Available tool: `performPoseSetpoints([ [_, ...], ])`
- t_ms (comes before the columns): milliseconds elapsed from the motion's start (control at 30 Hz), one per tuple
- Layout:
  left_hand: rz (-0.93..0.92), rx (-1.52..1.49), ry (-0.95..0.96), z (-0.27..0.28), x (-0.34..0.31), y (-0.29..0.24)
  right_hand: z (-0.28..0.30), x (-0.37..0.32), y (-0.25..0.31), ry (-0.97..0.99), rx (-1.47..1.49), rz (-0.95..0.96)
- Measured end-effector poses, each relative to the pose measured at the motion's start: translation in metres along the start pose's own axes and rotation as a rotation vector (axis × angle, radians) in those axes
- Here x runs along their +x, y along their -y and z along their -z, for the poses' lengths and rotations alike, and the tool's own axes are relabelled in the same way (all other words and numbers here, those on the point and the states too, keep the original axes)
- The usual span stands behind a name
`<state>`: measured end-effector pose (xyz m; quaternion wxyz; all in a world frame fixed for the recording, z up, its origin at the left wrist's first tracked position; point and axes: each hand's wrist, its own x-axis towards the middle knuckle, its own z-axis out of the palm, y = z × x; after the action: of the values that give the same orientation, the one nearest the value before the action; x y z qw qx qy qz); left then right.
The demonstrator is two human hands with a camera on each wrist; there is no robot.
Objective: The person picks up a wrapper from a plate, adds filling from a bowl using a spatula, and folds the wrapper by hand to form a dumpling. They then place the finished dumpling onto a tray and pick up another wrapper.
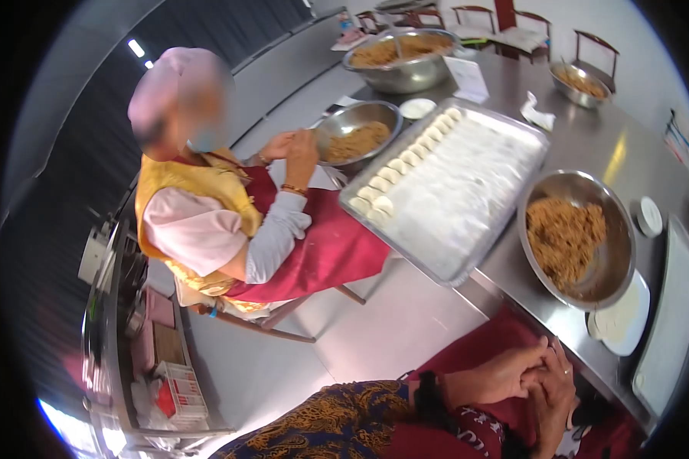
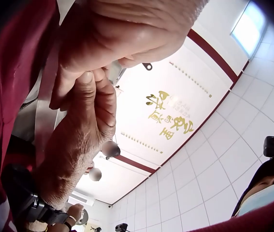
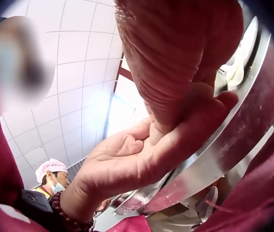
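Observation:
My left hand and right hand meet in front of the red apron, just off the table edge. Their fingers overlap with bent fingertips; I cannot tell whether anything lies between them. In the right wrist view the left hand turns its palm upward beneath the right hand. The left wrist view has the right thumb up against the left hand. Nearest the hands is a steel bowl of brown filling, beside round dough wrappers on a white board.
A metal tray holds rows of dumplings along its left side. Across from me a seated person works at another filling bowl. A large filling basin stands farther back. A long white tray lies right.

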<state>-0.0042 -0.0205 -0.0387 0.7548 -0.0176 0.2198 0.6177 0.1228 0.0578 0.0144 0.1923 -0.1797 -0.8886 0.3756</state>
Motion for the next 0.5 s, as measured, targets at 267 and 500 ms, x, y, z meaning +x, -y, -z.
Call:
performPoseSetpoints([
  [267,-0.006,0.001,0.181,-0.007,-0.005,-0.014,0.007,-0.001,0.019,-0.207,0.375,-0.211],
  [500,0.038,0.042,0.153,-0.016,-0.008,-0.012,0.004,-0.009,0.021,-0.261,0.453,-0.212],
])
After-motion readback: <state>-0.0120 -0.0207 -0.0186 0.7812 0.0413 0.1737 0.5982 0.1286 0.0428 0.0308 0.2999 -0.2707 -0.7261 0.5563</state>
